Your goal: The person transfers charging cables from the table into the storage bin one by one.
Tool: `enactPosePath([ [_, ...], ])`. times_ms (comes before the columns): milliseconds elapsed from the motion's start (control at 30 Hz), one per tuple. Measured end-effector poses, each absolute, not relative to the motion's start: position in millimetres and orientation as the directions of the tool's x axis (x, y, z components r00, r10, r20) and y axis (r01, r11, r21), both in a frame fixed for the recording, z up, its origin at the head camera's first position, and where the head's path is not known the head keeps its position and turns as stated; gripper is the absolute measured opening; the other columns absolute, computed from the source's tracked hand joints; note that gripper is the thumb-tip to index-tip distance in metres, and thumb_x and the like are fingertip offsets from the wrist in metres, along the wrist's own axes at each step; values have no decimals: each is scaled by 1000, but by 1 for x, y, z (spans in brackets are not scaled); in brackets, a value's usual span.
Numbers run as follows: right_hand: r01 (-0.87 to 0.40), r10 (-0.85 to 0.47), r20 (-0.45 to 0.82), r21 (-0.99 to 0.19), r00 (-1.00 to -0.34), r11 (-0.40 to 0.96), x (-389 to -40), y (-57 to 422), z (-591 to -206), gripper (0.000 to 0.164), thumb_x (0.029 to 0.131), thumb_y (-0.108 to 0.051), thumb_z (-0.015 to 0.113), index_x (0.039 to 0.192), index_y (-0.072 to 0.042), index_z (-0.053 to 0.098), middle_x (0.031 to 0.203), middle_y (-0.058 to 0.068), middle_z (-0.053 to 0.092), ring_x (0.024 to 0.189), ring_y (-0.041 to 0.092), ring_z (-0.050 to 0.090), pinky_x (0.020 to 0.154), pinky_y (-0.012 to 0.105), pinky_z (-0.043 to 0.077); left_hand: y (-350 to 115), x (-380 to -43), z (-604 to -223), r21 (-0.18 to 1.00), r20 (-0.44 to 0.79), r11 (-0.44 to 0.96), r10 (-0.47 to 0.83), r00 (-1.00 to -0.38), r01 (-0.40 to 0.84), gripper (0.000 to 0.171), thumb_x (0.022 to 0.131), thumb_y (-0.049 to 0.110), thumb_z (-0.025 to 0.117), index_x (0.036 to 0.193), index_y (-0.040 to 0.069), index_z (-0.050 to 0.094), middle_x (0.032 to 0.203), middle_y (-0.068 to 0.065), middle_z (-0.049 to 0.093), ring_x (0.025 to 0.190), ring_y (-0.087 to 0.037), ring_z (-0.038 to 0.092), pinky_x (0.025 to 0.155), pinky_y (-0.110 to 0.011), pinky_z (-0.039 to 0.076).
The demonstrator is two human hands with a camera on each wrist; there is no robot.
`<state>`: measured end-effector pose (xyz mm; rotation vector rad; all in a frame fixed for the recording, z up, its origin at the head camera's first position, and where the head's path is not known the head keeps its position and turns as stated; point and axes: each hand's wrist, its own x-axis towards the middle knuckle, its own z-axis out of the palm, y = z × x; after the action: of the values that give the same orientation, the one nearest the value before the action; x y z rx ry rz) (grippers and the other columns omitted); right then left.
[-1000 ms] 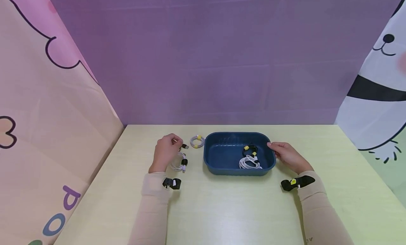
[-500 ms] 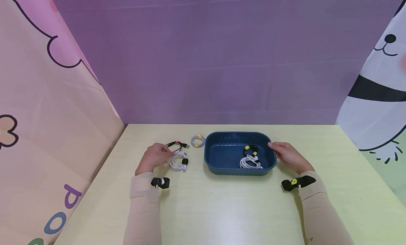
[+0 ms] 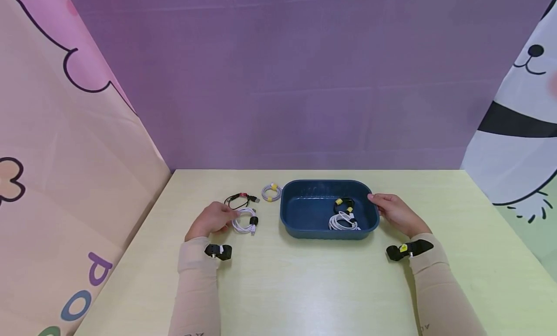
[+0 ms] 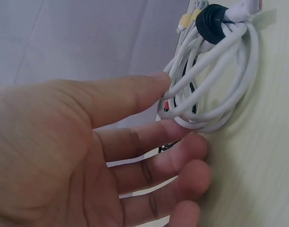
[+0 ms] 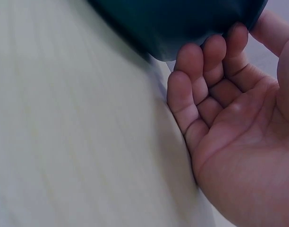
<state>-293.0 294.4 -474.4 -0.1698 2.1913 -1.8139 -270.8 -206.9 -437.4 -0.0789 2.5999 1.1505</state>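
Observation:
My left hand [image 3: 214, 218] is at a coiled white charging cable [image 3: 244, 226] bound with a black strap. In the left wrist view, thumb and index finger pinch the near edge of the coil [image 4: 229, 85], and the other fingers lie loosely bent below it. My right hand [image 3: 399, 213] grips the right end of a dark blue bin [image 3: 304, 233], thumb over the rim. In the right wrist view its fingertips [image 5: 189, 59] press the bin's outer wall [image 5: 182, 23]. Inside the bin lie a white cable coil [image 3: 339, 223] and a black cable with yellow ties [image 3: 344, 204].
A thin black USB cable [image 3: 238, 197] with a red tie lies just behind the white coil. Left of the bin is a pale cable coil [image 3: 271, 193] with yellow ties. A purple cloth [image 3: 304, 84] stands behind the light wooden table [image 3: 304, 287].
My left hand has moved from over the black USB cable left and nearer to the white coil, and now pinches it. The right hand stays on the bin.

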Motion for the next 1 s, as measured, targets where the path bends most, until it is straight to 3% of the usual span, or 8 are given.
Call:
enactPosePath([
  [267, 73, -286, -126, -979, -950, 189, -291, 293, -472, 29, 107, -35, 53, 100, -14, 72, 82, -10, 53, 79, 6, 51, 74, 20, 43, -209, -272, -442, 767, -295, 621, 116, -948, -163, 20, 100, 13, 60, 105, -4, 70, 74, -1, 54, 58, -11, 42, 56, -23, 36],
  [633, 79, -296, -127, -983, -947, 166, -291, 295, -472, 32, 108, -34, 52, 109, -8, 71, 87, -11, 57, 82, 5, 53, 77, 17, 48, -208, -271, -441, 751, -303, 638, 107, -947, -168, 17, 99, 14, 64, 99, -3, 70, 69, 0, 55, 59, -11, 44, 56, -23, 37],
  [1000, 71, -285, -112, -986, -952, 150, -293, 292, -477, 29, 107, -33, 54, 91, -15, 70, 78, -11, 53, 76, 5, 50, 71, 18, 44, -209, -274, -442, 725, -280, 676, 121, -952, -127, 18, 99, 16, 67, 93, 0, 70, 72, -4, 63, 63, -15, 53, 60, -27, 45],
])
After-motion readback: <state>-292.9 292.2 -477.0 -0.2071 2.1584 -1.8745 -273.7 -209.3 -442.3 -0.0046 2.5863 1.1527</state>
